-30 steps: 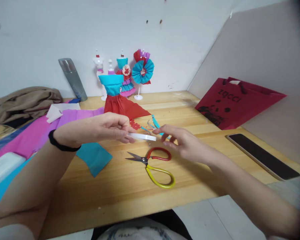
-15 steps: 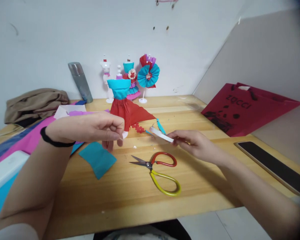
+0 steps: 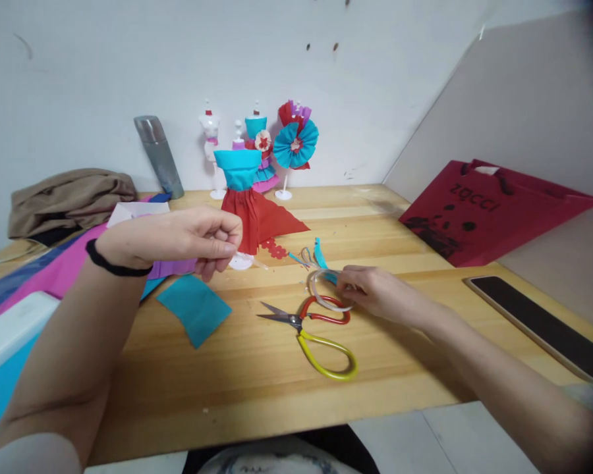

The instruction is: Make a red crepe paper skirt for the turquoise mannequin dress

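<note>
My left hand [image 3: 200,240] is closed in a pinch, with a short see-through strip of tape [image 3: 253,261] sticking out from its fingertips. My right hand [image 3: 370,289] grips the edge of a tape roll [image 3: 321,303], a pale ring tilted over the scissors' red handle. Below it the scissors [image 3: 294,321], with one red and one yellow handle, lie on the table with their blades parted. Left of them is a teal piece of paper or cloth [image 3: 195,309]. Behind my left hand stands a small dress form in a teal top and red skirt [image 3: 242,197].
More dress forms [image 3: 257,148] stand along the wall beside a grey flask [image 3: 159,158]. Red flower cut-outs [image 3: 277,248] and teal scraps [image 3: 319,253] lie mid-table. A red paper bag [image 3: 489,210] and a phone [image 3: 534,322] are at right, brown cloth [image 3: 72,201] at left.
The tape roll in my right hand has turned from nearly edge-on to showing its open ring, and has dropped lower over the scissors. My left hand has moved slightly left, its strip now visible.
</note>
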Demonstrator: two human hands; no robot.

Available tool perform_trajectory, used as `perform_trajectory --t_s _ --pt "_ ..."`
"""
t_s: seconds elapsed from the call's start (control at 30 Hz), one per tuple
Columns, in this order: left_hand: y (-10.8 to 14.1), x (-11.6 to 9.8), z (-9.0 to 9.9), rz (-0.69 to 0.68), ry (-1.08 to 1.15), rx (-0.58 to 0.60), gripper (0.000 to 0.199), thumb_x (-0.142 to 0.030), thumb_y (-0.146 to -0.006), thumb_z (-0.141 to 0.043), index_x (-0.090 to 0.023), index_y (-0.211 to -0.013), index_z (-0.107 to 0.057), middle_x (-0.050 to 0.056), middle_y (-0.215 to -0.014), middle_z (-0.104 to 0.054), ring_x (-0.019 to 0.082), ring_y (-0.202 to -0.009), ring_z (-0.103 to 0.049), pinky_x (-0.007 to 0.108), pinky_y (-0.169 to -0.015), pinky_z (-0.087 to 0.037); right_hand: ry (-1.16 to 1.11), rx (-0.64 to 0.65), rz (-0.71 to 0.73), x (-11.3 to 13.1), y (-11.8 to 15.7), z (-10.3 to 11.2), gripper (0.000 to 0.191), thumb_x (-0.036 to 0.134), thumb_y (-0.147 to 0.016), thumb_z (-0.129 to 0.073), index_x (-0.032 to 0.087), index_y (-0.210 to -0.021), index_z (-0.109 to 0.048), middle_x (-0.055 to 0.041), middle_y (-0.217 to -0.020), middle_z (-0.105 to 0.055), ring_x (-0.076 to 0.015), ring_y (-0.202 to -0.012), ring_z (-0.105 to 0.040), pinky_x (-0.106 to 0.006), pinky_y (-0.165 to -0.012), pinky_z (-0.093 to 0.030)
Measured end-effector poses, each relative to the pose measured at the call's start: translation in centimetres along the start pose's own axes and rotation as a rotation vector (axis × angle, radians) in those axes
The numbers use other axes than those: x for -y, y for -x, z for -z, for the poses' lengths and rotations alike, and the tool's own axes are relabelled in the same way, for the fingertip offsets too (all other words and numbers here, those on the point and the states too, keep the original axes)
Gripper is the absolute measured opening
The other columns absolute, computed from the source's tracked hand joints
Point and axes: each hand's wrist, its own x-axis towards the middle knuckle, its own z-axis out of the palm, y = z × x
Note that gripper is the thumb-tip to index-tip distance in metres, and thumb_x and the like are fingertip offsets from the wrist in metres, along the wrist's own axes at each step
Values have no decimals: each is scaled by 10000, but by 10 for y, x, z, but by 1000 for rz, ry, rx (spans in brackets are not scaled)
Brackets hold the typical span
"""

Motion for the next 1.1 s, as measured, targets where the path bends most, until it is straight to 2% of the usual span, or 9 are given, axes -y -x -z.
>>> perform_trajectory --t_s 0.1,0.2,0.3,0.37,0.5,0.63,0.73,0.9,1.1 --pt "-1 -1 -1 21 35 -22 275 -329 -753 -756 -205 -642 -537 6 -578 -606 147 -512 -600 208 -457 -456 -15 -68 -37 -1 0 1 117 166 -827 -587 191 -760 -680 -76 -805 -689 -179 -647 -605 -291 -621 -407" --pt "-3 -2 -5 48 92 -40 284 -321 -706 -788 -206 -606 -549 5 -560 -584 145 -486 -581 209 -437 -432 -167 -177 -59 3 0 6 148 274 -867 -589 195 -785 -684 -63 -747 -688 -184 -644 -597 -302 -622 -423" --pt "-7 -3 -11 62 145 -57 280 -301 -667 -825 -203 -579 -578 4 -544 -575 141 -462 -563 206 -424 -413 -392 -298 -53 24 -4 15 241 406 -885 -611 199 -791 -690 -47 -715 -680 -177 -636 -575 -307 -612 -429" --pt "-9 -5 -16 65 170 -69 277 -283 -640 -845 -204 -564 -591 -5 -521 -571 133 -440 -543 202 -416 -401 -549 -357 -18 47 -9 21 241 428 -855 -662 203 -773 -694 -38 -715 -669 -174 -662 -580 -310 -634 -440" --pt "-11 -6 -21 50 199 -106 266 -262 -617 -854 -207 -553 -602 -16 -493 -563 130 -423 -535 198 -416 -401 -804 -273 26 90 -26 26 252 441 -750 -779 206 -802 -705 -28 -746 -657 -160 -663 -565 -298 -611 -437" --pt "-10 -7 -21 12 212 -124 235 -274 -665 -818 -206 -570 -614 7 -521 -591 143 -439 -563 207 -420 -410 -979 -168 20 112 -41 24 262 444 -746 -750 187 -773 -702 -6 -681 -626 -120 -599 -493 -275 -556 -363" --pt "-9 -9 -22 14 223 -158 215 -256 -678 -795 -205 -581 -611 4 -534 -607 135 -434 -565 200 -413 -397 -1074 -182 -15 118 -48 22 246 418 -715 -750 185 -729 -674 23 -623 -594 -92 -538 -432 -269 -530 -331" --pt "-9 -9 -23 -17 179 -186 173 -268 -721 -740 -211 -630 -604 9 -565 -631 144 -448 -593 203 -404 -397 -1084 -317 -59 120 -58 23 246 405 -688 -738 193 -643 -620 70 -518 -472 -71 -489 -343 -259 -503 -281" --pt "1 -14 -18 79 44 -265 85 -263 -722 -734 -206 -673 -694 -8 -526 -621 118 -435 -566 189 -411 -398 -955 -304 41 122 -59 34 221 355 -698 -719 193 -614 -595 43 -557 -499 -81 -530 -380 -251 -507 -280"
